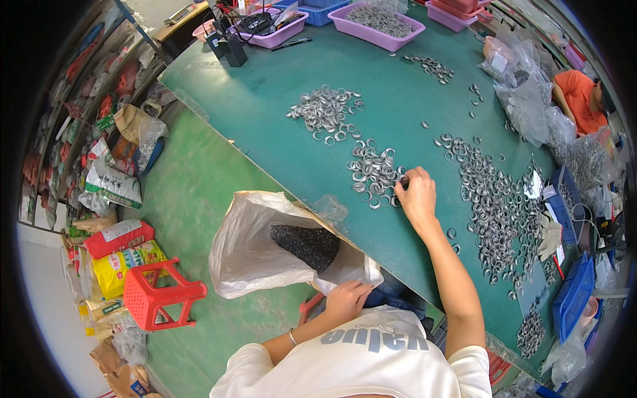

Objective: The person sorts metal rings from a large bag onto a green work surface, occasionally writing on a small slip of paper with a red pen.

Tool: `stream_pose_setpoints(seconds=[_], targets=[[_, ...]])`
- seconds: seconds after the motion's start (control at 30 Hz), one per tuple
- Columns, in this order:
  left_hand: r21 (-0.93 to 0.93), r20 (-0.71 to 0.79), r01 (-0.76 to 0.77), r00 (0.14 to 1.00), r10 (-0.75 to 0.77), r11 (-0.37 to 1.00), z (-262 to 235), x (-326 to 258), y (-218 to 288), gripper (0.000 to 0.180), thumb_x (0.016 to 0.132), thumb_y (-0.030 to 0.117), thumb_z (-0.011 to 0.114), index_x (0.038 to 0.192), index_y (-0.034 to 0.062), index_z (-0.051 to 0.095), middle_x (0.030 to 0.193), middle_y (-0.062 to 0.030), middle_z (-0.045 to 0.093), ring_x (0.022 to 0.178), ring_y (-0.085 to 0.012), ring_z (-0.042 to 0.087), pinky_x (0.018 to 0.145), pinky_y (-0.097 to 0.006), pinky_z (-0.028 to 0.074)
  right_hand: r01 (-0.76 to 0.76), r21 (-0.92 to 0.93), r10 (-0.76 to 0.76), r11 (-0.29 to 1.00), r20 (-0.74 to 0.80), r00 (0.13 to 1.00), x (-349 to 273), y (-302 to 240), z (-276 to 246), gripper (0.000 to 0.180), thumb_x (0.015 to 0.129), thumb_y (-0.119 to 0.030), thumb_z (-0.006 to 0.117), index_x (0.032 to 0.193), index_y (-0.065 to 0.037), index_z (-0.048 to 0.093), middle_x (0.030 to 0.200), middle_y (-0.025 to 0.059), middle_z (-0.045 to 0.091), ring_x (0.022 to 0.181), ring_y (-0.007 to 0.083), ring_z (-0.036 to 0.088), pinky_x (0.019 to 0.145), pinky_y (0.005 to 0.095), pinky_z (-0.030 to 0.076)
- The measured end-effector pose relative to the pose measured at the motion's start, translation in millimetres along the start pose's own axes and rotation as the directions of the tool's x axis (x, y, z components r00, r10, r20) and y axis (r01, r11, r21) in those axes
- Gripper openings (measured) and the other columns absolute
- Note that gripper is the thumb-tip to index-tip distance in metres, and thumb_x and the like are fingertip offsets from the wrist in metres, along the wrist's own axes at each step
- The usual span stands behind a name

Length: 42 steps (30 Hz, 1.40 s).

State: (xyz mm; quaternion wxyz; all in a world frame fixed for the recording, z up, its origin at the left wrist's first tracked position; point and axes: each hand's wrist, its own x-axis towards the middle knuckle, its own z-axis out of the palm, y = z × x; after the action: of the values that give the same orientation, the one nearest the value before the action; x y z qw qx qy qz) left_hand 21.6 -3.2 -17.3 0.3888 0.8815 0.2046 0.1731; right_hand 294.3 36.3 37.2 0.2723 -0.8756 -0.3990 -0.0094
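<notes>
My right hand is at the right edge of a small pile of grey metal rings on the green table. Its fingers are curled together, with a ring at the fingertips. Close to my body, my left hand grips the near rim of a large white woven sack. The sack's mouth gapes beside the table edge, and dark, glittery small pieces show inside. A second ring pile lies farther off, and a much larger spread of rings covers the table to my right.
Purple trays stand along the far table edge, one full of rings. A red plastic stool is on the floor at left, near stacked bags. Blue baskets and clear plastic bags line the right side, where a person in orange sits.
</notes>
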Motion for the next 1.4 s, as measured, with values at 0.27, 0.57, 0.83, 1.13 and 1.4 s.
stream_pose_setpoints(seconds=[0.27, 0.57, 0.83, 1.13, 1.4], targets=[[0.011, 0.008, 0.007, 1.000, -0.007, 1.000, 0, -2, -1, 0.013, 0.080, 0.010, 0.068, 0.093, 0.0069, 0.071, 0.074, -0.0092, 0.061, 0.068, -0.0285, 0.061, 0.060, -0.038, 0.049, 0.033, 0.591, -0.247, 0.806, 0.285, 0.926, -48, -52, -23, 0.017, 0.077, -0.008, 0.071, 0.085, 0.003, 0.061, 0.084, 0.0083, 0.060, 0.071, 0.0156, 0.059, 0.066, 0.0303, 0.048], [0.000, -0.015, -0.009, 1.000, 0.009, 1.000, -1, 0, 1, 0.014, 0.080, 0.010, 0.068, 0.093, 0.0075, 0.071, 0.074, -0.0091, 0.061, 0.068, -0.0284, 0.061, 0.060, -0.037, 0.049, 0.234, 0.141, -0.217, 0.962, -0.129, 0.968, 7, -17, 2, 0.015, 0.079, -0.010, 0.069, 0.088, 0.000, 0.063, 0.094, 0.0117, 0.057, 0.092, 0.0304, 0.054, 0.079, 0.0410, 0.043], [0.005, -0.001, 0.010, 1.000, -0.010, 1.000, -1, -1, 1, 0.014, 0.080, 0.010, 0.068, 0.094, 0.0075, 0.071, 0.074, -0.0091, 0.060, 0.069, -0.0284, 0.061, 0.060, -0.038, 0.049, 0.256, 0.001, -0.256, 0.967, -0.058, 0.965, 12, 1, 19, 0.015, 0.081, -0.013, 0.067, 0.085, 0.001, 0.063, 0.095, 0.0114, 0.056, 0.090, 0.0267, 0.054, 0.078, 0.0393, 0.042], [0.007, 0.002, 0.010, 1.000, -0.010, 1.000, -2, 0, 2, 0.015, 0.080, 0.010, 0.068, 0.094, 0.0079, 0.071, 0.074, -0.0085, 0.060, 0.070, -0.0280, 0.061, 0.060, -0.038, 0.049, -0.568, 0.789, -0.097, 0.233, 0.600, 0.794, -38, -25, -26, 0.015, 0.093, -0.018, 0.059, 0.091, -0.005, 0.066, 0.087, -0.0004, 0.063, 0.080, 0.0079, 0.056, 0.071, 0.0246, 0.044], [0.018, 0.004, 0.008, 1.000, -0.008, 1.000, -2, -3, 0, 0.014, 0.080, 0.011, 0.068, 0.094, 0.0081, 0.071, 0.074, -0.0087, 0.060, 0.068, -0.0282, 0.061, 0.059, -0.038, 0.049, 0.237, 0.470, -0.314, 0.850, 0.092, 0.945, -41, -47, -24, 0.010, 0.079, -0.002, 0.064, 0.089, -0.001, 0.062, 0.090, 0.0159, 0.062, 0.085, 0.0337, 0.059, 0.076, 0.0416, 0.048]])
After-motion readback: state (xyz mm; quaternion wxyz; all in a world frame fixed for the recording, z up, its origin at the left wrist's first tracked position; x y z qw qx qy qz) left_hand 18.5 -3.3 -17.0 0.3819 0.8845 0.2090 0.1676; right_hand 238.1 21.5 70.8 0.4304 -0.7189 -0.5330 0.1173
